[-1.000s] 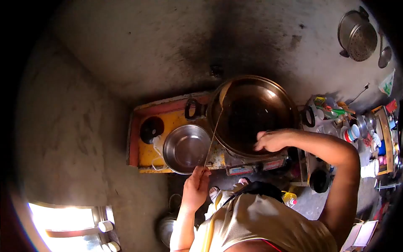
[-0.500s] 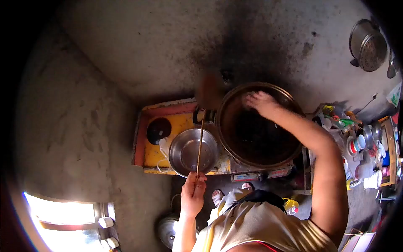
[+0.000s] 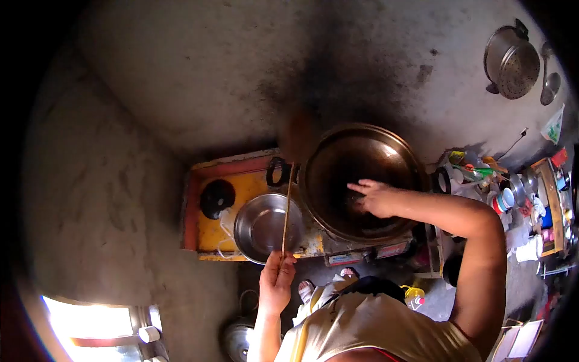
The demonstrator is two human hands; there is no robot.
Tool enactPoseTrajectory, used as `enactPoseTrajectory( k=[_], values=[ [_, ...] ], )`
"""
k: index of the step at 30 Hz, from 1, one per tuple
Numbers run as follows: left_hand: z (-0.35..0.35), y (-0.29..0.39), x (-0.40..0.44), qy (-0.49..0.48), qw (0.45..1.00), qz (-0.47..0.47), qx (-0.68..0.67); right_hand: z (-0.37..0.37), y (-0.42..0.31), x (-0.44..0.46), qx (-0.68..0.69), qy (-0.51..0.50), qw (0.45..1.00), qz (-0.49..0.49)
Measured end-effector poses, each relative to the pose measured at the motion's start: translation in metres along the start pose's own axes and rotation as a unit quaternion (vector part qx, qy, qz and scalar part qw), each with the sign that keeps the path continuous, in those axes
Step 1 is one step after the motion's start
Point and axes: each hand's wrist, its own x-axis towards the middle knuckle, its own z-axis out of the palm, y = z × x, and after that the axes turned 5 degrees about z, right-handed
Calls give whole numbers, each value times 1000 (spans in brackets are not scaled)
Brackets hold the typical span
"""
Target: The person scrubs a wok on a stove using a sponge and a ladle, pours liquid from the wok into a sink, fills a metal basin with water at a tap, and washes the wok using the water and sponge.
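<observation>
My left hand [image 3: 277, 279] is closed around a long-handled utensil [image 3: 287, 220] held upright in front of me. The utensil's far end is a blurred brownish head, whose exact kind I cannot make out. My right hand [image 3: 377, 198] reaches over the large, dark-bottomed metal wok [image 3: 395, 145], fingers spread and nothing visible in them. Whether the fingertips touch the wok's inside is not clear. Behind the utensil's handle, a shiny steel basin [image 3: 250, 235] sits on the yellow stove-side counter [image 3: 241, 175].
A round black object [image 3: 218, 199] lies on the counter's left. Beneath the wok is a gas stove [image 3: 345, 258]. Bowls and cups crowd a shelf [image 3: 546, 199] at right. A steamer pot [image 3: 511, 63] and a ladle [image 3: 550, 89] hang on the wall. A yellow oil bottle [image 3: 414, 295] stands on the floor.
My right hand has moved from the wok's far side down toward its middle and near side. My left hand keeps its hold on the utensil. The view has shifted slightly.
</observation>
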Motion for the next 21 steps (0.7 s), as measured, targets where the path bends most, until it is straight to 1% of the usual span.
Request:
enactPoseTrajectory(
  k=[1,2,3,5,6,8,10,11,12,14,16,18,20,21],
  values=[
    [0,0,-1,-3,1000,17,17,8,8,2,18,41,999,30],
    [-1,-1,-3,-6,999,34,33,11,8,-2,16,45,999,26],
    [-2,0,-5,4,998,24,54,13,4,-9,41,22,999,16],
    [-6,-2,-8,6,998,31,51,1,-10,-18,103,-30,994,-10],
    [-7,-3,-9,2,998,35,50,-2,-16,-18,129,-28,990,-40],
    [-6,-5,-11,8,998,40,49,-31,-26,-6,56,-39,995,-67],
    [-7,-9,-11,14,998,46,35,-25,-19,24,-17,64,995,-81],
    [-6,-8,-12,17,998,48,34,-22,-12,41,-74,108,990,-58],
    [-4,-4,-12,18,998,42,44,-16,0,60,-137,115,983,-30],
    [-2,-1,-12,20,998,37,55,-23,27,84,-220,136,965,45],
    [-2,-2,-12,12,998,40,52,-10,66,95,-363,131,920,70],
    [-2,0,-12,16,998,26,46,-21,86,73,-436,25,887,152],
    [-2,-1,-12,8,999,3,39,-20,103,28,-443,-31,865,232],
    [-2,-4,-11,8,1000,-1,13,-22,99,2,-450,-59,861,230]
  ],
)
